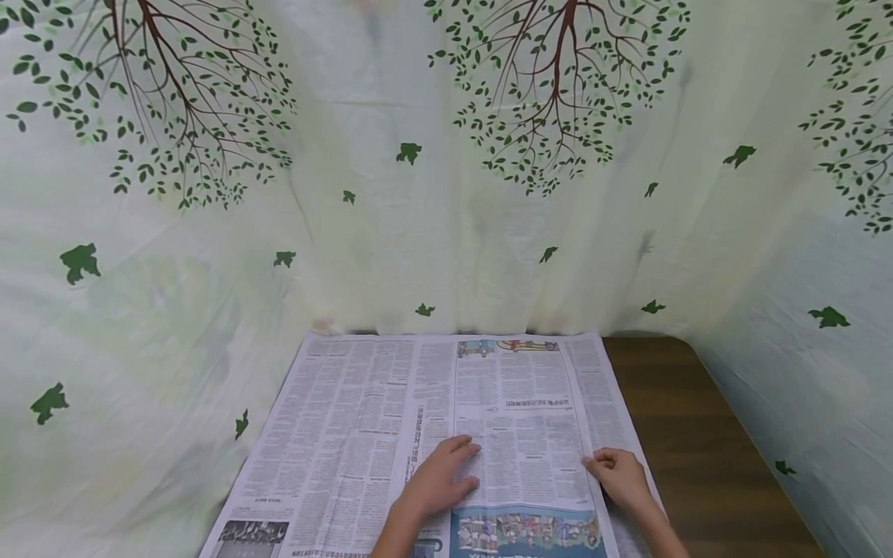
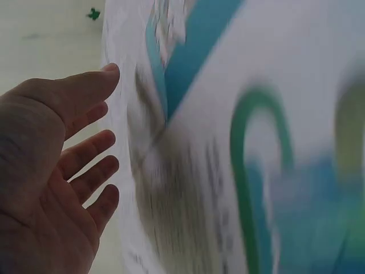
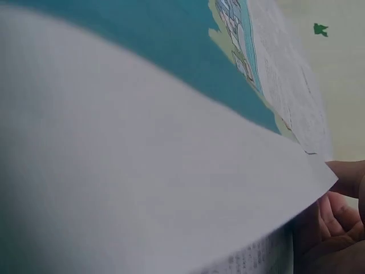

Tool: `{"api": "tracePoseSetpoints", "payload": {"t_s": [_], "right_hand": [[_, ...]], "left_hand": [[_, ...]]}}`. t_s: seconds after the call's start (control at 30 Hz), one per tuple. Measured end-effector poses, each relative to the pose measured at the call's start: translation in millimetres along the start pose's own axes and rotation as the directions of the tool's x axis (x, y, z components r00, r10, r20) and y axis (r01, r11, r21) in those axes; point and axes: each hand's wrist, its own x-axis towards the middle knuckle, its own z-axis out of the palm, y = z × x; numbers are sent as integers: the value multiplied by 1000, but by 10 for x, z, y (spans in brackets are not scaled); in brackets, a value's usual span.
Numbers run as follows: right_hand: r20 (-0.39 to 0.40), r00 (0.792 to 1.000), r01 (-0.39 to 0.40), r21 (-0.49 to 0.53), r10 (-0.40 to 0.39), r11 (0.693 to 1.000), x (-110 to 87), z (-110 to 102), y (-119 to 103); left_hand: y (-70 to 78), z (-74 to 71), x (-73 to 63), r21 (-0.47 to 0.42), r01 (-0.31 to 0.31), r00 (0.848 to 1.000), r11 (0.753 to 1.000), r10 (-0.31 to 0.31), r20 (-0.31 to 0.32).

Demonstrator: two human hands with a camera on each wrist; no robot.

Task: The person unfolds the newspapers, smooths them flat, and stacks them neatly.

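A large newspaper point(image 1: 349, 434) with columns of print and coloured illustrations lies spread out on the table. My right hand point(image 1: 621, 477) pinches the right edge of its upper sheet between thumb and fingers. In the right wrist view, the raised sheet point(image 3: 171, 165) shows a white margin and a teal picture, and its corner sits at my fingertips. My left hand point(image 1: 438, 480) is over the middle of the newspaper, fingers and thumb spread apart. The left wrist view shows that hand point(image 2: 51, 165) holding nothing, next to the creased paper point(image 2: 165, 188).
Dark brown wooden table point(image 1: 698, 434) shows to the right of the newspaper. A pale cloth point(image 1: 488, 256) printed with trees and green leaves hangs behind the table and along both sides. More newspaper sheet lies under the lifted edge.
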Motion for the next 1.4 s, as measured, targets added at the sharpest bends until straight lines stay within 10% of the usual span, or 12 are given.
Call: {"api": "tracePoseSetpoints", "payload": {"t_s": [0.37, 1.0, 1.4], "right_hand": [[37, 999, -16, 97, 13, 995, -39, 33, -1], [-73, 994, 76, -113, -84, 991, -101, 63, -60], [-27, 992, 119, -38, -120, 992, -110, 143, -34]], "left_hand": [[429, 309, 171, 18, -103, 991, 994, 101, 90], [808, 523, 375, -228, -84, 966, 970, 136, 221], [874, 656, 455, -249, -112, 982, 962, 146, 121]]}}
